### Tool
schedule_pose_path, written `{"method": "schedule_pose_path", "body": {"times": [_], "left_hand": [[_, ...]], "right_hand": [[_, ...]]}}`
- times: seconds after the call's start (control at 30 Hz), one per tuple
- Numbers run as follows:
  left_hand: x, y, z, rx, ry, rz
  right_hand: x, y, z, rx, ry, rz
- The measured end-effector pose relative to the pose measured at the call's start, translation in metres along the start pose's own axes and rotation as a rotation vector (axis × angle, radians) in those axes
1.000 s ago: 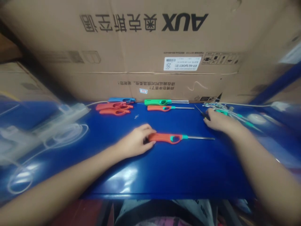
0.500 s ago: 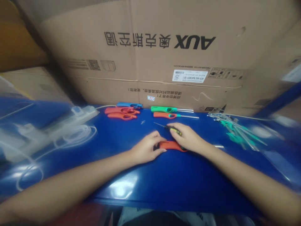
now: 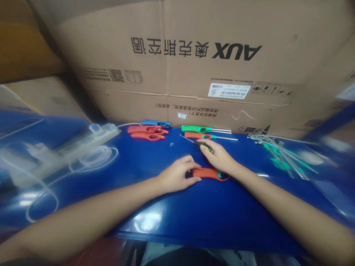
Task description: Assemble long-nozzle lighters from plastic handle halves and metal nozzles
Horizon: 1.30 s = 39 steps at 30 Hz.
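Note:
My left hand (image 3: 177,176) grips the left end of an orange gas lighter (image 3: 206,173) between thumb and fingers. The lighter lies sideways on the blue tabletop, with a green trigger at its right end. In my right hand (image 3: 219,154) is a screwdriver (image 3: 206,147) with a black and yellow handle, its thin shaft pointing left and away from me. My right wrist and forearm hide the lighter's far right part. A few tiny metal pieces (image 3: 171,144), perhaps screws, lie left of the screwdriver's tip.
Behind are blue (image 3: 155,123) and red-orange lighter handles (image 3: 146,136), plus a green lighter (image 3: 194,129) and an orange lighter (image 3: 194,136) with metal tubes. Metal tubes with green parts (image 3: 280,153) lie right. A power strip (image 3: 107,132) and white cables (image 3: 97,157) lie left. A cardboard box (image 3: 177,81) stands behind.
The screwdriver and my right hand have moved up, away from the orange lighter, uncovering more of its trigger end. My left hand keeps its grip. The whole view has shifted slightly.

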State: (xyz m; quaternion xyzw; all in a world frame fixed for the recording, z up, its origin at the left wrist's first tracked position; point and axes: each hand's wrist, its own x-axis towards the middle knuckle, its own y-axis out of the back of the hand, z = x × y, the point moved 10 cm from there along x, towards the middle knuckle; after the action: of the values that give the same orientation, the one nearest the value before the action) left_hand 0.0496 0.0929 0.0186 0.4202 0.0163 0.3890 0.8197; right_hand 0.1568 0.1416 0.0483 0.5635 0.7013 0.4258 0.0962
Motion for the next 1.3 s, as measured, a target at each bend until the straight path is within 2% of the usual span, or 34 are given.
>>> {"method": "schedule_pose_path", "body": {"times": [0.13,0.27,0.4,0.5,0.63,0.77,0.87,1.1,1.3], "left_hand": [[0.001,0.001,-0.005,-0.053,0.005,0.039],[0.002,0.003,-0.009,-0.152,0.014,0.082],[0.002,0.0,-0.001,-0.169,0.037,0.044],[-0.001,0.001,0.004,-0.203,0.074,0.05],[-0.002,0.006,-0.01,-0.374,0.218,0.094],[-0.001,0.006,-0.029,-0.543,0.394,0.111],[-0.003,0.006,-0.038,-0.65,0.478,0.144],[-0.006,0.001,-0.054,-0.794,0.547,0.21],[-0.007,0.005,-0.054,-0.836,0.539,0.281]], "right_hand": [[-0.019,0.038,0.017,0.308,-0.197,0.166],[-0.044,0.057,0.035,0.759,-0.375,0.33],[-0.057,0.056,0.05,1.048,-0.471,0.449],[-0.06,0.042,0.057,1.173,-0.553,0.411],[-0.061,0.036,0.061,1.227,-0.54,0.39],[-0.06,0.033,0.059,1.23,-0.461,0.363],[-0.059,0.031,0.055,1.205,-0.404,0.346],[-0.059,0.031,0.052,1.187,-0.385,0.336],[-0.061,0.036,0.052,1.183,-0.42,0.359]]}}
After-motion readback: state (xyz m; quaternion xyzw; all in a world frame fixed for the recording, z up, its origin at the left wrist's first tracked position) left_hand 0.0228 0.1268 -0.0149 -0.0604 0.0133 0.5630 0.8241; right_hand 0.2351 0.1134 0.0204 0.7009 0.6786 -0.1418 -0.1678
